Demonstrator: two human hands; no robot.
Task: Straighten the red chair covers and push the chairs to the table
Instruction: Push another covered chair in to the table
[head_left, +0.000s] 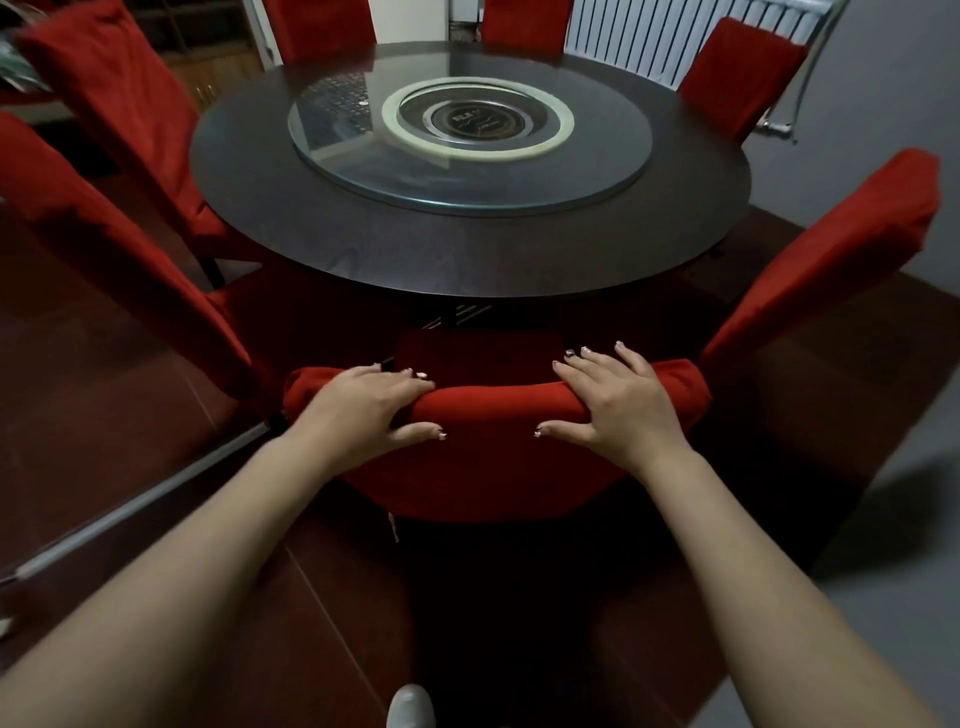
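A chair in a red cover (493, 410) stands right in front of me, its seat partly under the dark round table (467, 249). My left hand (363, 410) grips the top of the backrest on the left, fingers over the far side and thumb on the near side. My right hand (618, 405) lies on the top of the backrest on the right, fingers fairly straight over the top, thumb on the near side. The cover looks smooth between my hands and bunches a little at both corners.
Several more red-covered chairs ring the table: two at the left (119, 260), one at the right (831, 260), others at the back. A glass turntable (467, 171) sits on the table. A white radiator (649, 36) lines the back wall. My shoe (410, 706) shows below.
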